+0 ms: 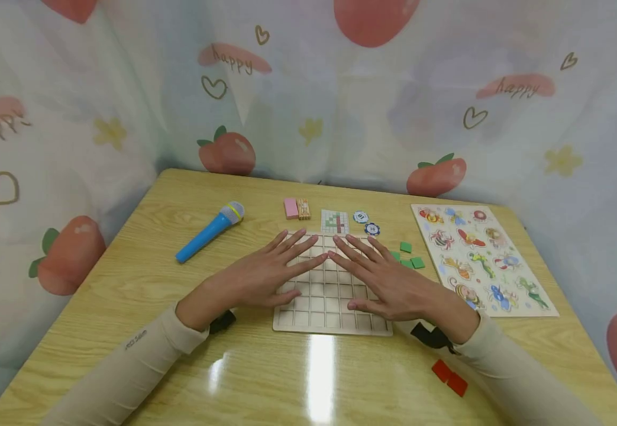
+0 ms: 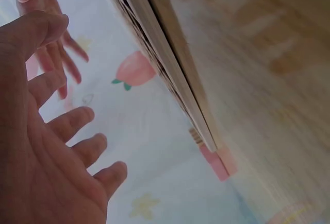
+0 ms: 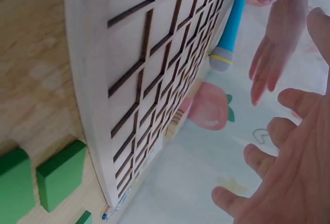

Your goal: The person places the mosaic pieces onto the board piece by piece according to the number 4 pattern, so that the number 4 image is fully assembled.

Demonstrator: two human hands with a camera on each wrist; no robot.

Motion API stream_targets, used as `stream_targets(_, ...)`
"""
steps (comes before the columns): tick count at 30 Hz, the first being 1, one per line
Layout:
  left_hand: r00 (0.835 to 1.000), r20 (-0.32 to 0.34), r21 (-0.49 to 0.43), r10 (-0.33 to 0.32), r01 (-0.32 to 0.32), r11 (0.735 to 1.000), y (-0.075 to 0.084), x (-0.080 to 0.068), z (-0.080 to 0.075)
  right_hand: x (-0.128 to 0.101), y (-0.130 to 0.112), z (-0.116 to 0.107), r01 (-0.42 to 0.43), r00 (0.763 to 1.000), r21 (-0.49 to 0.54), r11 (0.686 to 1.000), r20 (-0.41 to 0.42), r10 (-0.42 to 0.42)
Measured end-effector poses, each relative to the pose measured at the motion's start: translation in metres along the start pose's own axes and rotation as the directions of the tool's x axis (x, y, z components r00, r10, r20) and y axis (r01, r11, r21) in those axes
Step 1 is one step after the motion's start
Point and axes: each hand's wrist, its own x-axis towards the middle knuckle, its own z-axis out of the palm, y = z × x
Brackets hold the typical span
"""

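Observation:
A pale wooden grid board [image 1: 332, 322] of square cells lies on the table. Over its left half my left hand [image 1: 268, 272] is spread palm down, fingers straight and holding nothing. My right hand [image 1: 388, 278] is spread likewise over the right half, and the index fingertips of both hands meet or nearly meet. Both wrist views show the hands raised above the board, with a gap below. Several green square tiles [image 1: 406, 247] lie right of the board, partly hidden by the right hand. Two red tiles [image 1: 449, 377] lie near the right forearm. Beyond the board sits a small pattern card [image 1: 335, 221].
A blue toy microphone [image 1: 207, 236] lies at the left. Behind the board are a pink block [image 1: 291, 208], a patterned block [image 1: 304, 209] and two round chips [image 1: 372, 229]. An insect picture board [image 1: 484, 260] lies at the right. A printed curtain [image 1: 308, 106] hangs behind the table [image 1: 127, 284].

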Motion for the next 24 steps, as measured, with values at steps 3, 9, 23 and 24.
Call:
stream_targets(3,1.0,-0.005,-0.011,0.008,-0.008,1.0,0.001,0.001,-0.001,-0.003,0.0,-0.003,-0.023,1.0,0.016,1.0,0.021,0.022)
stream_targets(9,0.995,-0.096,-0.121,0.011,-0.023,0.992,0.002,0.0,-0.005,-0.014,0.004,-0.018,-0.077,0.987,0.051,0.996,-0.14,0.084)
stream_targets(23,0.911,-0.166,-0.808,-0.377,0.094,0.582,0.005,-0.05,0.033,-0.076,0.035,0.002,-0.449,0.674,0.318,0.835,-0.494,0.55)
stream_targets(24,0.912,-0.153,-0.806,-0.382,0.108,0.582,0.005,-0.051,0.037,-0.079,0.038,0.005,-0.482,0.669,0.329,0.812,-0.46,0.583)
